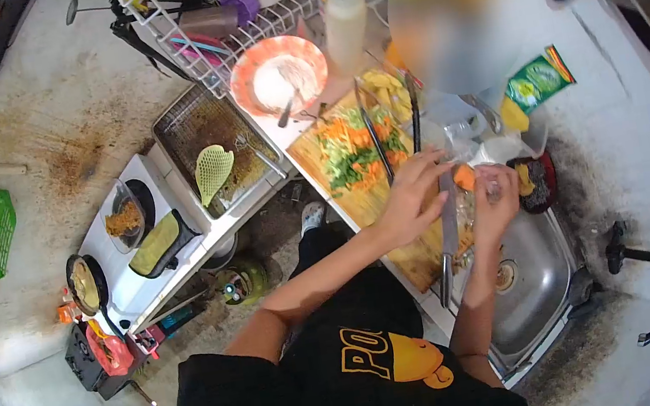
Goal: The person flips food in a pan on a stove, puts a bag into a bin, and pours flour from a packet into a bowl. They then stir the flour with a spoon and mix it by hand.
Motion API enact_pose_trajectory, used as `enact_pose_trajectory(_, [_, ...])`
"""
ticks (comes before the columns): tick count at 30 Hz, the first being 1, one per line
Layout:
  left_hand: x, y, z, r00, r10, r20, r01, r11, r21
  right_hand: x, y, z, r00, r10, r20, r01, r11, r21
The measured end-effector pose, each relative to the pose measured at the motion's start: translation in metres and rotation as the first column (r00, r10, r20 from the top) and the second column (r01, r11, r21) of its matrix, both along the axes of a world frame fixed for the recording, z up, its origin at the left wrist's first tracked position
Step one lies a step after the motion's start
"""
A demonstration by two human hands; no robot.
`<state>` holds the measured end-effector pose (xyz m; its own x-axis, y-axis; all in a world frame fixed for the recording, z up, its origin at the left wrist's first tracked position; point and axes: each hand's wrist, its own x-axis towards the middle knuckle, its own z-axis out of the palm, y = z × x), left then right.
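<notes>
Kitchen counter (278,133), left grip (413,200) loosely spread, right grip (501,214) pinching clear plastic (494,191).

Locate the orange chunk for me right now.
In the head view, the orange chunk is right of centre, at the fingertips of the right hand, just right of the upper part of the long knife.

The sink (541,288) is smooth, shiny metal; left of it, a wooden board (417,271) and metal knife (449,226); beyond it, a glossy packet (540,81).
</notes>
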<state>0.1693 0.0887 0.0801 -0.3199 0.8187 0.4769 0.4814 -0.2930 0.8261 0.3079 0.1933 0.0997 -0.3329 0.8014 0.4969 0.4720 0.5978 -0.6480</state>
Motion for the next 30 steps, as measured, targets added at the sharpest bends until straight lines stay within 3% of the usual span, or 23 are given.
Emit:
enact_pose_trajectory(2, [-0.036,-0.025,0.002,0.992,0.114,0.046,-0.115,0.993,0.016,-0.046,-0.027,0.023,0.993,0.092,-0.070,-0.099,0.989,-0.108])
enact_pose_trajectory(6, [-0.115,-0.075,-0.015,0.913,0.371,0.168,-0.369,0.928,-0.041,-0.142,-0.061,0.027,0.953,0.302,-0.020,-0.298,0.922,-0.246])
enact_pose_trajectory(7, [-0.133,-0.086,-0.019,0.870,0.446,0.209,-0.436,0.895,-0.093,-0.163,-0.060,0.017,0.916,0.401,0.004,-0.395,0.904,-0.162])
enact_pose_trajectory(11, [-0.194,-0.123,-0.032,0.779,0.620,0.092,-0.600,0.780,-0.175,-0.221,-0.063,-0.007,0.910,0.407,0.082,-0.388,0.904,-0.178])
enact_pose_trajectory(14, [-0.223,-0.132,-0.046,0.759,0.649,0.058,-0.635,0.756,-0.161,-0.243,-0.055,-0.015,0.919,0.369,0.137,-0.345,0.923,-0.170])
enact_pose_trajectory(15, [-0.228,-0.129,-0.044,0.763,0.643,0.061,-0.628,0.761,-0.166,-0.249,-0.051,-0.017,0.920,0.348,0.182,-0.326,0.935,-0.137])
enact_pose_trajectory(17, [-0.235,-0.124,-0.038,0.747,0.649,-0.146,-0.665,0.736,-0.128,-0.261,-0.045,-0.020,0.921,0.314,0.229,-0.298,0.949,-0.101])
enact_pose_trajectory(19, [-0.239,-0.116,-0.028,0.770,0.608,-0.191,-0.637,0.741,-0.213,-0.273,-0.042,-0.016,0.915,0.244,0.320,-0.230,0.970,-0.082])
enact_pose_trajectory(21, [-0.245,-0.098,-0.008,0.753,0.474,-0.457,-0.609,0.765,-0.208,-0.283,-0.038,-0.017,0.904,0.216,0.368,-0.201,0.976,-0.080])
enact_pose_trajectory(22, [-0.250,-0.087,0.000,0.763,0.460,-0.454,-0.597,0.771,-0.222,-0.287,-0.038,-0.020,0.891,0.187,0.414,-0.169,0.982,-0.080])
enact_pose_trajectory(24, [-0.260,-0.065,0.009,0.762,0.267,-0.590,-0.505,0.815,-0.284,-0.291,-0.041,-0.019,0.882,0.192,0.429,-0.161,0.981,-0.108])
enact_pose_trajectory(30, [-0.281,-0.051,-0.002,0.692,0.191,-0.696,-0.527,0.792,-0.307,-0.290,-0.042,-0.023,0.862,0.193,0.469,-0.152,0.981,-0.124])
